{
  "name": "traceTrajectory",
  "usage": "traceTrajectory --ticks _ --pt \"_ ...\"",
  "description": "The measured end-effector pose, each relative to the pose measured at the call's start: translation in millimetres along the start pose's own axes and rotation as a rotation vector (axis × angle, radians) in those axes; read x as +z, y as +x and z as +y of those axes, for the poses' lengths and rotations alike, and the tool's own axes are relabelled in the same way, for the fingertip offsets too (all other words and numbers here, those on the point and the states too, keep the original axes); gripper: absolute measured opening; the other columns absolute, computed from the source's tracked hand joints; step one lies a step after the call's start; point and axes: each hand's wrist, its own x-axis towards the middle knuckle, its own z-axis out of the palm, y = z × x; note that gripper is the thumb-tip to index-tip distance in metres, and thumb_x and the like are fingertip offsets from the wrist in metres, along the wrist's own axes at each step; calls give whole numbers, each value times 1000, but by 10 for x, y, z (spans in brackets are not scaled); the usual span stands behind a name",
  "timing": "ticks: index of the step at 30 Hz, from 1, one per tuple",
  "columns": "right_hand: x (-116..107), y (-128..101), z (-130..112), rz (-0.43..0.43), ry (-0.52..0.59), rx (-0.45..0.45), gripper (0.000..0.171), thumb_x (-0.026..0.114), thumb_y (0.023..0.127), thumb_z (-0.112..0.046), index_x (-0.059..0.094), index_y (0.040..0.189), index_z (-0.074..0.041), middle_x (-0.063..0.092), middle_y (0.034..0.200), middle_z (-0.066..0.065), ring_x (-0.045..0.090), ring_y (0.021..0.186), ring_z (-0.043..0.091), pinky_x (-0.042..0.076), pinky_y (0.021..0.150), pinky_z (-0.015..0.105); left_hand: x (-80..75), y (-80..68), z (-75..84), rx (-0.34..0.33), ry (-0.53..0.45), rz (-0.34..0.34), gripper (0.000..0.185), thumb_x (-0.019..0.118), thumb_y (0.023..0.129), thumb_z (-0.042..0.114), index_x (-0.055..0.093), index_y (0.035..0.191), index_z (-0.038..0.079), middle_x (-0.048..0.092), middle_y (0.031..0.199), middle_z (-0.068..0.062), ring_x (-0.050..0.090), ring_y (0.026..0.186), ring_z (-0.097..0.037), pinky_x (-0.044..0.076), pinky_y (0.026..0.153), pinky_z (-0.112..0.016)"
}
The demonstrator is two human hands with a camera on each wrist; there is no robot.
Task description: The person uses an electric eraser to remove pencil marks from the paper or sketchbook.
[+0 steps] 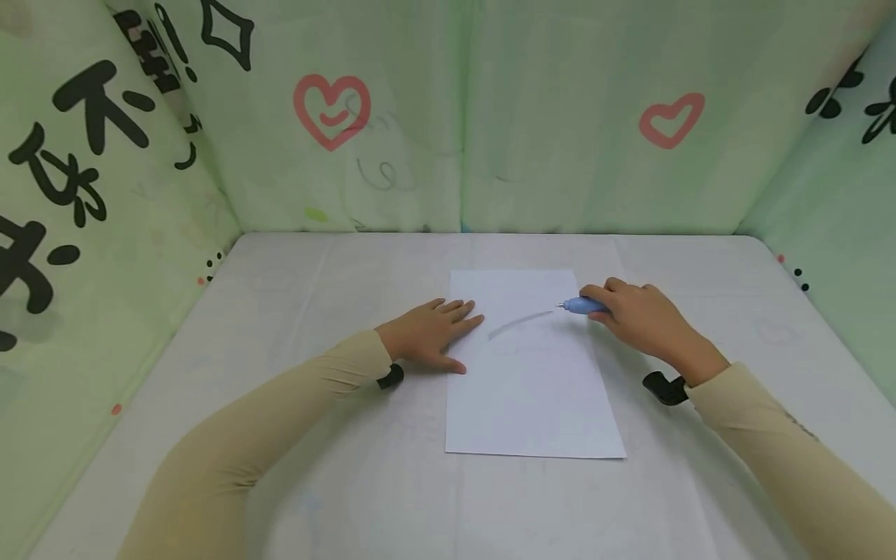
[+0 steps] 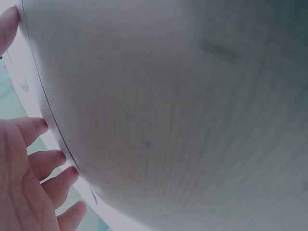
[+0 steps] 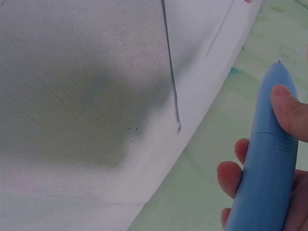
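A white sheet of paper (image 1: pixel 528 404) lies on the table, with one faint grey curved stroke (image 1: pixel 519 323) across its upper part. My left hand (image 1: pixel 432 334) rests over the paper's left edge, fingers spread and fairly straight. In the left wrist view its fingertips (image 2: pixel 70 174) meet that edge. My right hand (image 1: pixel 647 323) grips a thick light-blue pen-shaped tool (image 1: pixel 586 306) at the paper's upper right. The tool's narrow metal tip points left, just past the stroke's right end; whether it touches the paper I cannot tell. In the right wrist view the thumb (image 3: pixel 287 110) presses the blue barrel (image 3: pixel 267 163).
A white cloth covers the table (image 1: pixel 315 311). Green fabric walls (image 1: pixel 560 179) with hearts and black lettering stand at the back and both sides. Black wrist mounts (image 1: pixel 665 388) sit under both wrists, below beige sleeves.
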Motion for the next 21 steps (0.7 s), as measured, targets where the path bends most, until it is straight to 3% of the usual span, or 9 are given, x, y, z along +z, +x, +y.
traceTrajectory --ticks 5,9,21 --pt "83 33 48 43 -30 7 28 61 90 -19 58 117 -12 63 79 8 61 77 24 38 62 40 10 9 2 0 13 3 89 46 87 66 15 152 14 14 158 -13 16 146 -28 15 119 -45" --pt "136 46 90 29 -40 19 29 58 92 -18 56 120 -10 62 80 10 60 77 27 38 63 42 8 7 4 7 18 -2 89 45 87 66 15 152 13 14 158 -14 15 146 -29 15 119 -45" --pt "155 57 102 12 -60 0 32 58 92 -22 56 121 -7 60 84 10 58 80 27 40 69 46 -51 -119 115 93 91 -40 94 47 85 68 14 152 11 13 159 -10 14 147 -23 10 120 -43"
